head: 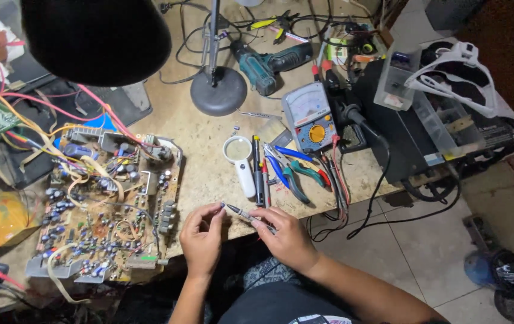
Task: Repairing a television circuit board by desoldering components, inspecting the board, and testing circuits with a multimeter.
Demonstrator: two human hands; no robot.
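A worn table (209, 174) is seen from above, and many tools are spread over it. On its left part a large circuit board (110, 204) is laid flat, crowded with small parts and crossed by coloured wires. A black box-shaped device (401, 129) is placed at the right edge. Behind, a lamp base (218, 90) and a green cordless drill (272, 63) are found. An analog multimeter (310, 117) is set near the middle, with pliers (293, 171) and a white magnifying glass (242, 162) just beside it. At the front edge of the table, a thin tweezers-like metal tool (242, 213) is gripped in the right hand (287, 237), whose fingers are closed around its rear end. The tip of the tool is pinched by the fingers of the left hand (203, 237).
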